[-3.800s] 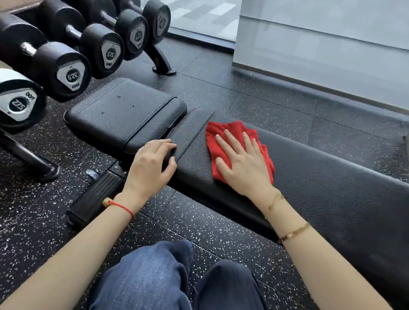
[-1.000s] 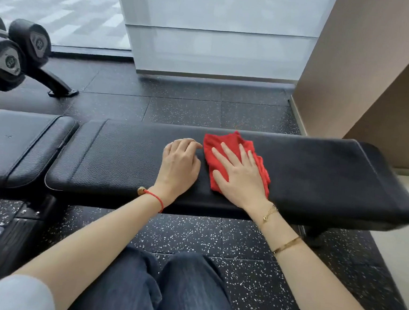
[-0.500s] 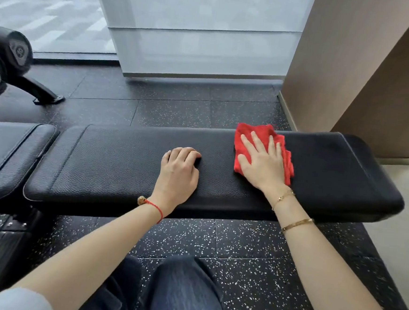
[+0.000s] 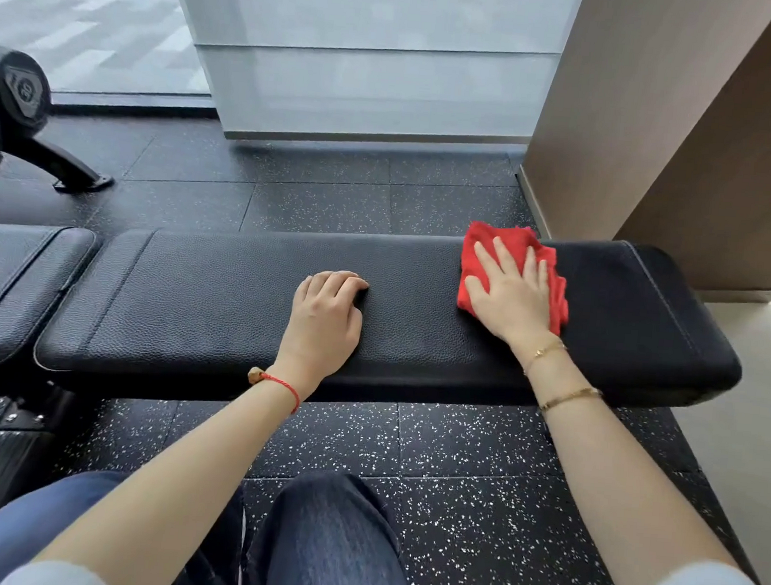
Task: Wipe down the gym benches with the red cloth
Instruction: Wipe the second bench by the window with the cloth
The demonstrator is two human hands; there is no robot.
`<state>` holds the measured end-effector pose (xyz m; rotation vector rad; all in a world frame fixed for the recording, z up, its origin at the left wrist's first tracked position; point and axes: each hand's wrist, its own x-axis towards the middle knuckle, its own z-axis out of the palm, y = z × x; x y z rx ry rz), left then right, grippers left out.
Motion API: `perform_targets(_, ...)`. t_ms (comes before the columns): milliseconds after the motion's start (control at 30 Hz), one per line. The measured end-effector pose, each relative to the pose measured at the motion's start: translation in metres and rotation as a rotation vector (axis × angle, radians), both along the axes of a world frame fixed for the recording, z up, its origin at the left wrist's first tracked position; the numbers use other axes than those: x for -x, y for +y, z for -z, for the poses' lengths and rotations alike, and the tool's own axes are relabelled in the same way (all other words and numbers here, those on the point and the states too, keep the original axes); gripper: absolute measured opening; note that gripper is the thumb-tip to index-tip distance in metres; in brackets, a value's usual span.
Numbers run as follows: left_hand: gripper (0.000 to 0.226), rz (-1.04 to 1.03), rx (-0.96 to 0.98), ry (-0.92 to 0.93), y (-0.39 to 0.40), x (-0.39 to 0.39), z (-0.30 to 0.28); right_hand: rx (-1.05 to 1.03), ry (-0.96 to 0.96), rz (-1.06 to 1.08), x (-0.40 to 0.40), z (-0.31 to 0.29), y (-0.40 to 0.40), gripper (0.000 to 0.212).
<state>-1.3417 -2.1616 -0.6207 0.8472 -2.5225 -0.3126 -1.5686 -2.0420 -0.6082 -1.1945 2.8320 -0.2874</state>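
The right hand [image 4: 510, 297] lies flat on the red cloth [image 4: 514, 274], fingers straight and spread, pressing it onto the long black bench pad [image 4: 235, 299]. The cloth is a bright red, fuzzy rag, crumpled into a rough rectangle, its frayed edges showing beyond the fingertips and to either side of the palm; it sits toward the pad's right end. Left of that hand, well apart from the cloth, the left hand [image 4: 326, 315] rests on the same pad with its fingers curled under, holding nothing. The pad is pebbled black vinyl with stitched seams. Farther left of the left hand, a second bench pad [image 4: 7, 271] adjoins, and beyond it dumbbell heads [image 4: 19, 88] sit on a rack.
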Motion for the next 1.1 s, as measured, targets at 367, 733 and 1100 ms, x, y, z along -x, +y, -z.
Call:
perform_targets(367, 0.034, 0.012, 0.01, -0.011, -0.002, -0.004, 0.005, 0.088, 0.044, -0.267, -0.041, 0.01, 0.046, 0.058)
perform_targets(733, 0.031, -0.012, 0.043, -0.019, 0.001, 0.0, 0.003, 0.042, -0.003, -0.031, -0.026, 0.002, -0.017, 0.06)
perform_targets(1100, 0.034, 0.01, 0.036, 0.001, -0.004, -0.001, 0.01, 0.084, 0.052, -0.199, -0.017, 0.011, 0.053, 0.062)
